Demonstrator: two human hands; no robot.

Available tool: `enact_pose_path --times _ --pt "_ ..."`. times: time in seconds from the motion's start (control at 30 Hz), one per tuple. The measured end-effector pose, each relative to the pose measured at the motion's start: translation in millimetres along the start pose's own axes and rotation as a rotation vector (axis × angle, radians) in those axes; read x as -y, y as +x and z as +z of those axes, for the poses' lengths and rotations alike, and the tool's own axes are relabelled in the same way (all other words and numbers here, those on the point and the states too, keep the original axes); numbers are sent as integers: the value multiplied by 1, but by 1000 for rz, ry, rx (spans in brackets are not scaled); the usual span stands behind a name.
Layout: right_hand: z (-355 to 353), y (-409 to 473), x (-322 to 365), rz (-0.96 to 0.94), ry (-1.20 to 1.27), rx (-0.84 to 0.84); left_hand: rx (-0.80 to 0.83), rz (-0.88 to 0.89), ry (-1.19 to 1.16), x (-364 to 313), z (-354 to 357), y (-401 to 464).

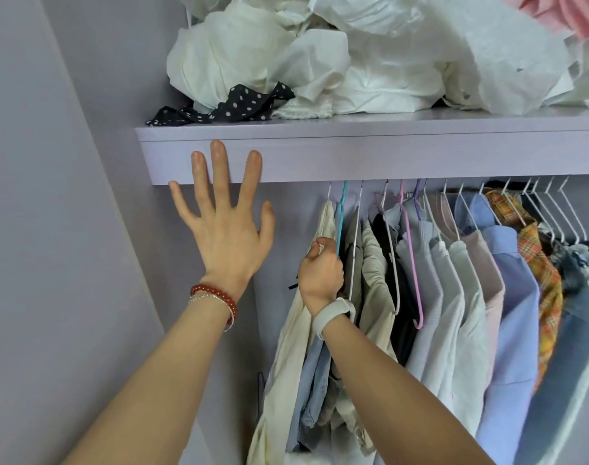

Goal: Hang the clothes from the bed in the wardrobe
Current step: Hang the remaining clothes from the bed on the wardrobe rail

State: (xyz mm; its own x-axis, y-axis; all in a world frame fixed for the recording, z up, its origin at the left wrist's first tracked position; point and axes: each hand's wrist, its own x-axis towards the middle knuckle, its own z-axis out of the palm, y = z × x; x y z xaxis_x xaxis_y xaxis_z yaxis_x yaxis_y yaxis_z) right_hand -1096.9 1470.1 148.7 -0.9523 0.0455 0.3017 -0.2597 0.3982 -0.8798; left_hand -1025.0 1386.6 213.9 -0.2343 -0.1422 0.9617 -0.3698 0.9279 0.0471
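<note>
While the cream garment (288, 347) hangs at the left end of the wardrobe row, the right hand (319, 273) grips its blue hanger (340, 216), probably seating the hook. The left hand (224, 226), fingers spread and holding nothing, is raised by the shelf (370, 152), perhaps for balance.

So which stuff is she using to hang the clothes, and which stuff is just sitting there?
For the job:
right hand gripping the blue hanger
cream garment beside it
left hand, open

Just lying about:
white bundles on the shelf
spotted black cloth
plaid shirt
</note>
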Motion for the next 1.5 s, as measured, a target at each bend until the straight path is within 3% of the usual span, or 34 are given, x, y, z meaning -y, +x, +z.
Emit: enact_pose_path --times 0.27,0.43,0.57,0.7,0.83,1.0,1.2,1.5 --pt "-24 -24 -28 -346 -126 147 85 -50 -74 -9 -14 1" --pt "-68 -44 -46 -590 -131 -4 108 -175 -306 -34 -23 -25" --pt "-126 -53 -85 -593 -278 -27 332 -121 -426 -67 -28 -81" --pt "-197 -80 -145 -417 -422 -40 598 20 -490 -105 -37 -146" --pt "-279 -132 -207 -204 -575 -3 922 54 -474 -156 -62 -215" --pt "-400 -215 -288 137 -711 -6 1177 234 -766 -274 -121 -285" --pt "-568 -327 -357 516 -778 -123 1321 605 -1090 -449 -226 -360" --pt "-742 -476 -397 969 -684 -586 1367 1141 -1390 -648 -383 -445"
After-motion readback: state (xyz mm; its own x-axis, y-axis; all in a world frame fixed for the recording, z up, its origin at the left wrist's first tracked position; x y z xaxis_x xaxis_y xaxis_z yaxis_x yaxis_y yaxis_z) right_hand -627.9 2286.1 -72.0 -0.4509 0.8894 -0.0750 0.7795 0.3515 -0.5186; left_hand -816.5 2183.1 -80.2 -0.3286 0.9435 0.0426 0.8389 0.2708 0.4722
